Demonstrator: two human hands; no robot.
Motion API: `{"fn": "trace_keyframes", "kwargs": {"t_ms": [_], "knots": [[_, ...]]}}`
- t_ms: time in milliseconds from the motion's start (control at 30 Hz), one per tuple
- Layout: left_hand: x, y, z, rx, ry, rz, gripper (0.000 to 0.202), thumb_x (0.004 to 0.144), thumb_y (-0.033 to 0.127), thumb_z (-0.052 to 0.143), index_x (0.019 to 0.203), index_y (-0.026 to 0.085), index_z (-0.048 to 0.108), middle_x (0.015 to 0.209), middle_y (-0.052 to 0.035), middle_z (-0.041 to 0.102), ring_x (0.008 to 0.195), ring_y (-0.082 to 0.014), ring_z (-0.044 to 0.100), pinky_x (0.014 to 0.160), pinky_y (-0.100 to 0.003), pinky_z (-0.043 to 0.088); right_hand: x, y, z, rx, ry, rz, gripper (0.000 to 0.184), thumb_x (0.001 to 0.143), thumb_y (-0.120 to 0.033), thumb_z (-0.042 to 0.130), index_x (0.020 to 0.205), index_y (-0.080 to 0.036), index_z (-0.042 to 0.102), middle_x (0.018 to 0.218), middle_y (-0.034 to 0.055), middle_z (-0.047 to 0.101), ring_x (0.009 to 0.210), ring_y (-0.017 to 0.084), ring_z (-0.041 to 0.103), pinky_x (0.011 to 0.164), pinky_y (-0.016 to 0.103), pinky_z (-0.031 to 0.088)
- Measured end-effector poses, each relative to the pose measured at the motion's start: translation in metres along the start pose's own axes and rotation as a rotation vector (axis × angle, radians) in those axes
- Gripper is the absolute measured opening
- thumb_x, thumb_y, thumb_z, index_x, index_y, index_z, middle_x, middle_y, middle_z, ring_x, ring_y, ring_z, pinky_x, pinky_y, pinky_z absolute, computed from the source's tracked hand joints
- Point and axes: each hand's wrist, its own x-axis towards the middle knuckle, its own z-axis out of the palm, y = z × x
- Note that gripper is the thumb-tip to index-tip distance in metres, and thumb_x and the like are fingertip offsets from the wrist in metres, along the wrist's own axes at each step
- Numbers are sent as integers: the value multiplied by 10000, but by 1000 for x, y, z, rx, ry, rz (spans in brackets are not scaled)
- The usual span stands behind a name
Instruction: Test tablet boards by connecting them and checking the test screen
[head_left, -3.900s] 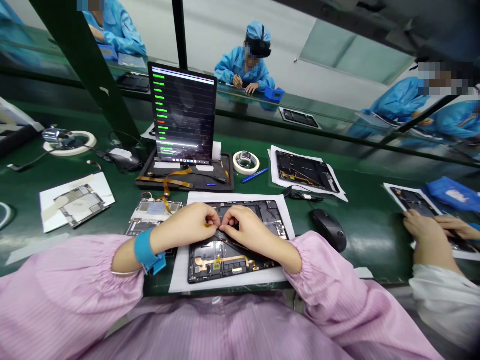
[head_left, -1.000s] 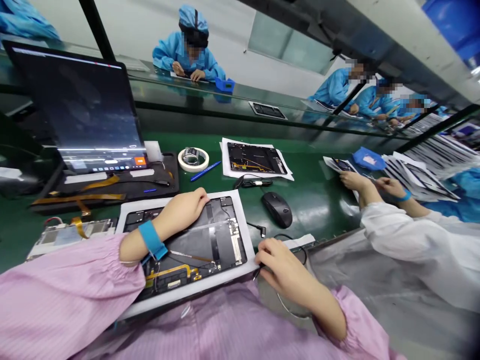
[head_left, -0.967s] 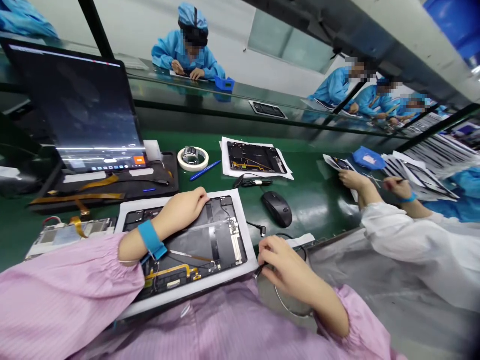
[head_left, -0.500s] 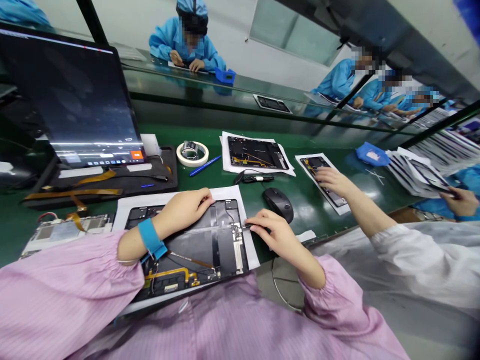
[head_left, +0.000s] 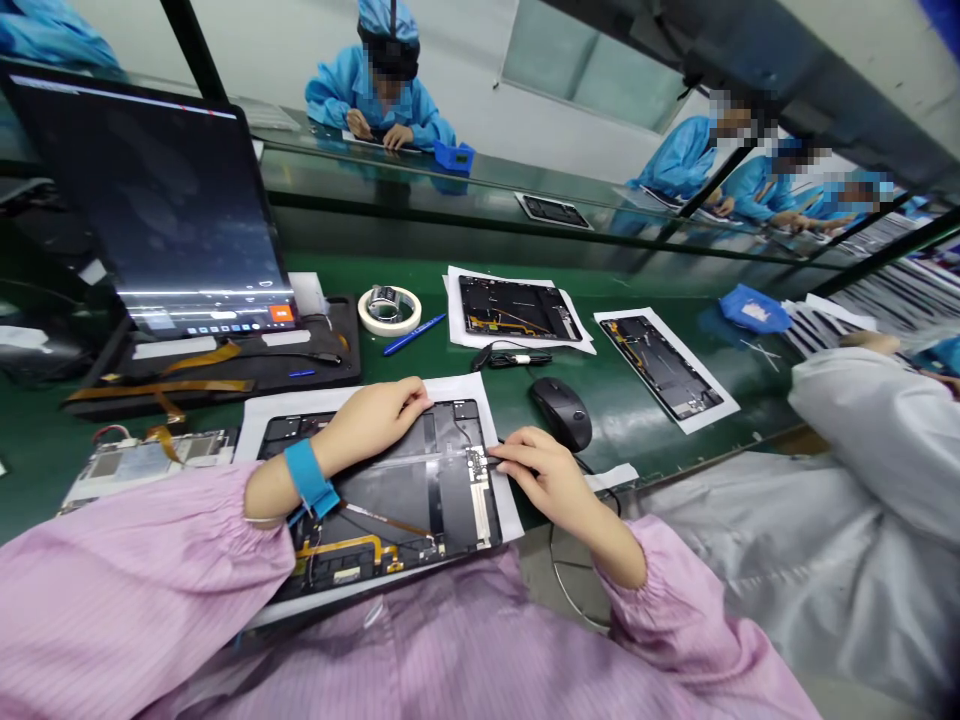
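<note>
An opened tablet chassis (head_left: 420, 500) lies on a white sheet (head_left: 300, 405) at the near table edge. My left hand (head_left: 375, 415), with a blue wrist strap, rests curled on the chassis's top part. My right hand (head_left: 544, 475) pinches a thin cable connector (head_left: 491, 458) and holds it against the chassis's right edge, beside a small white connector board (head_left: 476, 480). Orange flex cable runs along the chassis's lower part.
A black mouse (head_left: 561, 412) sits just right of my right hand. Behind stand a lit screen (head_left: 157, 215) on a black tray (head_left: 240, 365), a tape roll (head_left: 388, 310), a blue pen (head_left: 412, 334) and two more chassis on paper (head_left: 517, 308) (head_left: 664, 367). A white-sleeved co-worker (head_left: 862, 420) sits right.
My right hand came up from the table edge with the cable end and now presses it at the chassis's right edge. The co-worker placed a chassis on the belt and drew the arm back.
</note>
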Motion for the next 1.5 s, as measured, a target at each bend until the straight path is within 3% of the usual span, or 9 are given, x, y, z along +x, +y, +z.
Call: {"fn": "trace_keyframes", "kwargs": {"t_ms": [200, 333, 467, 933, 1100, 1200, 1267, 1400, 1500], "knots": [[0, 1, 1, -37, 57, 33, 186, 940, 313, 463, 884, 197, 597, 859, -34, 685, 790, -208, 625, 674, -277, 424, -6, -8, 3, -188, -43, -63, 252, 935, -170, 425, 1102, -169, 615, 981, 80, 636, 900, 170, 607, 794, 315, 522], [5, -1, -2, -32, 64, 23, 142, 928, 305, 522, 897, 202, 615, 821, -5, 696, 753, -186, 631, 612, -261, 402, -7, -1, 15, -461, 79, -193, 251, 932, -181, 392, 1114, -147, 562, 976, 106, 650, 870, 216, 634, 758, 369, 541], [6, -1, -3, -20, 70, 5, 158, 934, 324, 518, 901, 208, 621, 830, 5, 702, 756, -183, 637, 598, -267, 398, -3, 4, 20, -551, 119, -293, 239, 932, -185, 363, 1067, -139, 554, 900, 110, 648, 800, 222, 639, 698, 364, 548], [6, -2, -1, -44, 80, 23, 155, 927, 326, 533, 878, 205, 617, 807, 9, 695, 736, -182, 627, 583, -264, 375, 0, 13, 16, -444, 6, -309, 252, 922, -149, 356, 1078, -135, 553, 836, 87, 630, 749, 189, 615, 649, 313, 544], [5, -1, -3, -57, 78, 23, 150, 927, 312, 529, 873, 204, 618, 787, 11, 686, 713, -176, 617, 575, -261, 368, -1, 15, 9, -386, -44, -230, 286, 937, -244, 411, 1172, -164, 552, 866, 80, 648, 779, 198, 637, 663, 335, 564], [5, -2, -3, -56, 88, 21, 160, 930, 311, 519, 871, 202, 621, 799, 5, 686, 714, -176, 612, 576, -261, 365, -4, 19, 6, -266, 44, -115, 370, 918, -293, 480, 1265, -165, 492, 1005, 97, 667, 849, 187, 663, 730, 320, 581], [5, -2, -2, -68, 80, 28, 167, 928, 314, 515, 863, 200, 618, 788, 1, 680, 709, -178, 609, 581, -260, 368, -7, 20, 4, -222, 166, -65, 278, 913, -273, 495, 1162, -164, 553, 998, 93, 682, 852, 178, 675, 763, 309, 581], [2, -5, 1, -110, 75, 52, 206, 926, 342, 479, 850, 196, 601, 813, -22, 672, 745, -199, 608, 632, -271, 395, -10, 13, -1, -244, 309, -234, 173, 911, -173, 508, 1030, -181, 635, 937, 59, 712, 857, 164, 675, 798, 306, 563], [2, -9, 3, -115, 67, 50, 250, 927, 383, 439, 841, 201, 587, 829, -28, 668, 761, -214, 605, 646, -289, 394, -7, 8, -2, -246, 250, -287, 203, 915, -144, 511, 1074, -157, 635, 922, 54, 709, 849, 154, 646, 769, 307, 536]]}}
